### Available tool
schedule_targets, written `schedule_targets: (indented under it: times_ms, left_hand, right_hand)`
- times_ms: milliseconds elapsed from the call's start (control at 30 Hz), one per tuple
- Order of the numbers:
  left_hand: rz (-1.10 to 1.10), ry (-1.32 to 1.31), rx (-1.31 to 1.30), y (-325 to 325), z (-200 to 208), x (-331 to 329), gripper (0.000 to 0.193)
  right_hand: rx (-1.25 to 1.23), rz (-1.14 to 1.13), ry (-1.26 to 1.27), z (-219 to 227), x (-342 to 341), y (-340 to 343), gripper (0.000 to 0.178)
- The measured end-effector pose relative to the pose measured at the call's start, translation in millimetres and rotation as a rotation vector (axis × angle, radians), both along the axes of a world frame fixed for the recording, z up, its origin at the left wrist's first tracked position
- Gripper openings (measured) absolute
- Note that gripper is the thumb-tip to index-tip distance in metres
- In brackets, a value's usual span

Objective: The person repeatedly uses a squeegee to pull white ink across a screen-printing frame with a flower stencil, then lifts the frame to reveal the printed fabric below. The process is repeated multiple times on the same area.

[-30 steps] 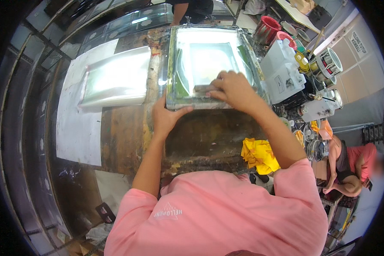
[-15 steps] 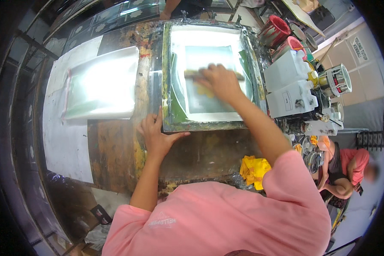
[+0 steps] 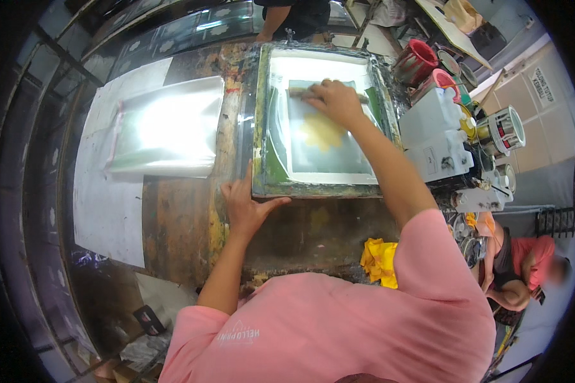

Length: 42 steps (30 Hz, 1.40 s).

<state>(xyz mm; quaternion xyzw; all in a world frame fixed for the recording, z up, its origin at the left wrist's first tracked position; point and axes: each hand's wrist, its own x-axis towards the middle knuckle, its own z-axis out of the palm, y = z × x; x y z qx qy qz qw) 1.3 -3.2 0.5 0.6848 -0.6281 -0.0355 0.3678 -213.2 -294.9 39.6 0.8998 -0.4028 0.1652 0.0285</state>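
Note:
A screen-printing frame (image 3: 260,121) with paint-stained wooden edges lies on the worktable, its mesh (image 3: 329,167) bordered in white and green. My right hand (image 3: 337,102) is closed round a squeegee (image 3: 363,98), which lies crosswise on the far part of the mesh. Just nearer than the squeegee, a yellow flower shape (image 3: 324,131) shows on the mesh. My left hand (image 3: 241,201) braces the frame's near left corner, fingers stretched along the left side and thumb along the front edge. What lies under the screen cannot be made out.
Left of the frame, a stack of clear plastic sheets (image 3: 166,131) rests on white paper (image 3: 108,217). White jugs (image 3: 431,118) and paint cans (image 3: 416,60) crowd the right side. A yellow cloth (image 3: 380,262) lies by my right sleeve. Another person (image 3: 524,262) sits at the right.
My right hand has pushed the squeegee toward the frame's far end, uncovering more of the yellow flower. My left hand stays at the corner. The whole view has shifted slightly.

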Motion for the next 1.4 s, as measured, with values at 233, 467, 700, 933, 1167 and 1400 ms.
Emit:
schedule_targets:
  times_ms: [233, 467, 700, 933, 1167, 1400]
  left_hand:
    - [-0.001, 0.010, -0.012, 2, 3, -1, 0.115]
    - [-0.041, 0.530, -0.063, -7, 47, -19, 0.099]
    - [-0.135, 0.721, -0.370, -45, 106, -24, 0.103]
    - [0.068, -0.376, 0.365, -6, 34, -20, 0.109]
    - [-0.018, -0.267, 0.261, -14, 41, -30, 0.108]
    - [0.013, 0.278, -0.033, -85, 89, 4, 0.063]
  right_hand:
    - [0.135, 0.040, 0.049, 34, -35, 171, 0.039]
    - [0.019, 0.064, -0.057, 101, -37, 201, 0.038]
    - [-0.458, -0.013, -0.218, 176, -16, 156, 0.035]
    - [-0.485, -0.045, -0.249, 224, -6, 108, 0.046]
    - [-0.368, -0.024, -0.290, 264, 0, 83, 0.051]
    - [-0.392, -0.032, -0.290, 277, 5, 73, 0.054]
